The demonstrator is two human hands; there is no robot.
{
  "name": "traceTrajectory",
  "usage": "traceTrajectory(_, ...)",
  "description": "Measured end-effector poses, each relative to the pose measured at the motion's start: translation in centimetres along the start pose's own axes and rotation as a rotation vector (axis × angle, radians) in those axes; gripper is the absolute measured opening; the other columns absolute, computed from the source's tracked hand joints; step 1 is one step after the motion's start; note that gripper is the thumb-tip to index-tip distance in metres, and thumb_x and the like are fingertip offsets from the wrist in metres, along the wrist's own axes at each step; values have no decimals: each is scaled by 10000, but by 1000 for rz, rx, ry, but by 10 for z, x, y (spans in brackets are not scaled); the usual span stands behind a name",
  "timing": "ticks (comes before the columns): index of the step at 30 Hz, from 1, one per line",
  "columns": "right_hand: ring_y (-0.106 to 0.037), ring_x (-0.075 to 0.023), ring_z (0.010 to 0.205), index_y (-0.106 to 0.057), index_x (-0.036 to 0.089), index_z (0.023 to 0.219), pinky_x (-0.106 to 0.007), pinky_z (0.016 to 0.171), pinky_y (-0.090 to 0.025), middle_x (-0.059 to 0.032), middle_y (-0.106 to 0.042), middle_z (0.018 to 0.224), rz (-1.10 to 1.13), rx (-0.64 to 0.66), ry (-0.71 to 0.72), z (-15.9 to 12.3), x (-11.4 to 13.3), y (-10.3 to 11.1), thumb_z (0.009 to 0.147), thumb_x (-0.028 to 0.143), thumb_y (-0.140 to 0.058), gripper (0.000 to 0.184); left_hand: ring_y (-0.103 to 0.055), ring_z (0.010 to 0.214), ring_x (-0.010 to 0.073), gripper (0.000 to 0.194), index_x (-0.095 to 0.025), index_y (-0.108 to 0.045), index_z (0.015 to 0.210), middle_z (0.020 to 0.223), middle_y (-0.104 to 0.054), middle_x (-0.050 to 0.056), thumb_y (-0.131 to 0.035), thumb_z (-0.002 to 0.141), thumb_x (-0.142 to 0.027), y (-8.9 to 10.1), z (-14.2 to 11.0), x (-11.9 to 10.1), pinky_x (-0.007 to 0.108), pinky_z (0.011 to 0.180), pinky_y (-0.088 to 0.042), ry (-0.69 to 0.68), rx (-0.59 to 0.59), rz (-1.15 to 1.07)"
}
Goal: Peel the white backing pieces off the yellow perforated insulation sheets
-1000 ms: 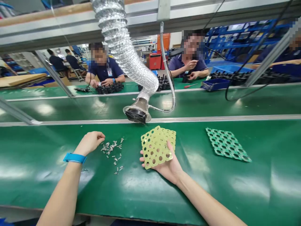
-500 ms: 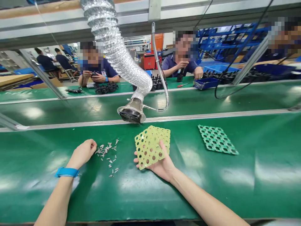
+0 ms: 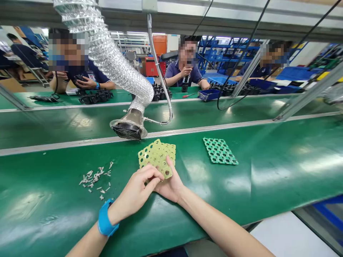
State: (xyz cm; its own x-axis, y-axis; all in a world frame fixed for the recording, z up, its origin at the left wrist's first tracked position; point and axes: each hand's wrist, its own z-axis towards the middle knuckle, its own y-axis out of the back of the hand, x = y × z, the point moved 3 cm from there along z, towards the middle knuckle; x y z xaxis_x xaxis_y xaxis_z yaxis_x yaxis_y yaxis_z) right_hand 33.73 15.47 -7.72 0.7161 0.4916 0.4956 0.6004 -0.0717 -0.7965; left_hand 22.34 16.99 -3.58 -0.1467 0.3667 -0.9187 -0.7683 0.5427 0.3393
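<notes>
My right hand (image 3: 170,184) is under a small stack of yellow-green perforated sheets (image 3: 158,156), its thumb pressed over the front. My left hand (image 3: 135,189), with a blue wristband (image 3: 105,218), has curled fingers with their tips on the sheets' near edge. Anything small between those fingertips is hidden. To the left of my hands lies a scattered pile of small silver metal pieces (image 3: 95,178). A green perforated board (image 3: 220,151) lies flat on the green belt (image 3: 241,178), to the right of my hands and apart from them.
A foil flexible duct ends in a fume nozzle (image 3: 129,129) just beyond the sheets, above a metal rail (image 3: 187,131). Across a second belt, co-workers (image 3: 184,64) handle black parts, with a blue tray (image 3: 209,94) and a screwdriver (image 3: 189,95) nearby.
My left hand has moved right from beside the metal pieces onto the sheets. The right hand still has the sheets, and the whole scene has shifted left as my view turned.
</notes>
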Motion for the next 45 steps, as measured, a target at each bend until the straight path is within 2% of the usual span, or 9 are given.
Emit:
traceTrajectory(5, -618, -262, 961, -650, 160, 942, -426, 905, -469, -90, -692, 900, 6, 7, -31, 3, -6, 2, 811, 717, -466, 601, -595, 733, 158, 142, -212, -698, 908, 814, -664, 29, -577, 850, -260, -5, -7, 14, 263, 681, -473, 105, -188, -80)
traceTrajectory(8, -619, -264, 972, -649, 159, 955, -428, 919, -460, -96, -694, 925, -3, 19, -13, 3, -7, 3, 813, 716, -467, 602, -594, 685, 139, 186, -202, -676, 983, 790, -662, 14, -603, 822, -260, -5, -8, 15, 242, 649, -492, 142, -244, -151)
traceTrajectory(12, -622, -260, 980, -627, 176, 1081, -436, 916, -456, -87, -696, 986, -11, 4, 6, 3, -7, 2, 836, 696, -462, 598, -589, 646, 125, 205, -193, -664, 988, 740, -642, -1, -628, 799, -262, -5, -9, 15, 229, 625, -500, 159, -268, -198)
traceTrajectory(16, -627, -252, 976, -619, 170, 1125, -416, 910, -459, -95, -696, 1035, 6, -21, 6, 2, -7, 3, 857, 691, -432, 615, -591, 655, 128, 198, -193, -662, 978, 733, -638, 1, -636, 794, -262, -7, -10, 15, 234, 627, -502, 159, -292, -206)
traceTrajectory(20, -628, -244, 982, -623, 163, 1130, -401, 906, -465, -100, -690, 1069, 10, -36, 21, 2, -7, 3, 875, 684, -398, 622, -589, 660, 132, 196, -188, -657, 974, 731, -637, 10, -632, 798, -270, -10, -10, 17, 242, 631, -497, 156, -323, -198)
traceTrajectory(25, -625, -253, 998, -628, 170, 1125, -419, 917, -462, -96, -694, 1064, -6, -42, 32, 1, -6, 2, 852, 692, -448, 615, -597, 660, 137, 199, -185, -654, 967, 725, -645, 12, -640, 795, -283, -12, -11, 18, 246, 632, -500, 155, -354, -209)
traceTrajectory(35, -618, -258, 1049, -631, 171, 1128, -440, 946, -463, -103, -689, 1101, -21, -37, 36, 1, -6, 3, 850, 692, -460, 615, -591, 657, 133, 209, -188, -640, 973, 726, -632, 13, -633, 791, -290, -11, -11, 17, 245, 619, -500, 161, -359, -211)
traceTrajectory(45, -592, -275, 1104, -633, 163, 1076, -455, 974, -450, -121, -684, 1082, -89, -35, 76, 1, -5, 3, 781, 725, -549, 641, -599, 639, 131, 167, -199, -620, 934, 702, -627, -1, -625, 779, -261, -13, -16, 13, 233, 604, -499, 143, -459, -186)
